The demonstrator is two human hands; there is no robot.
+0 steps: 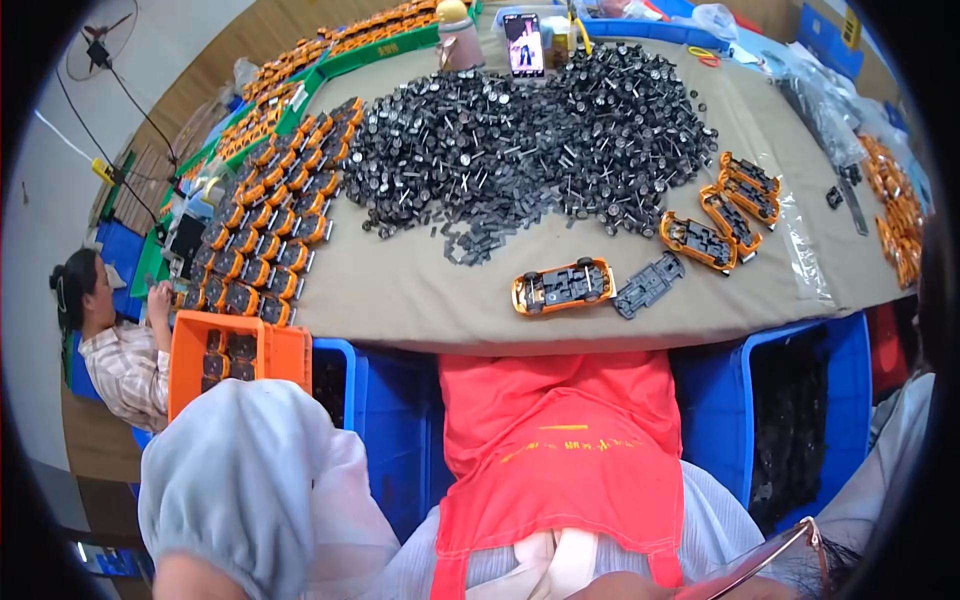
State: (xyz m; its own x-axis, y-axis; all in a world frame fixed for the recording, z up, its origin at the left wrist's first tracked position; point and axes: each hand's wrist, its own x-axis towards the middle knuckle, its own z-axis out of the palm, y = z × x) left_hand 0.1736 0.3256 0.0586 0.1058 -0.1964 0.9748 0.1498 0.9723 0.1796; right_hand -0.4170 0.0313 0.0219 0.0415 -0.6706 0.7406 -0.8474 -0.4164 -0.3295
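Neither of my hands shows. My left arm, in a loose pale grey sleeve (240,470), is bent up at lower left, and a strip of bare skin past its cuff runs out at the bottom edge. Pale cloth at the far right rim may belong to my right arm; I cannot tell. On the table before me an orange toy car (563,287) lies wheels up. Touching its right end is a loose black chassis plate (650,285). Farther right, several overturned orange car bodies (697,240) lie bunched together.
A heap of black wheels, axles and small black pieces (470,140) covers the table's middle. Overturned orange cars stand in rows (265,240) at left. An orange crate (285,355) and blue bins (390,420) border the near edge. A lit phone (524,45) stands behind; a co-worker (125,360) sits left.
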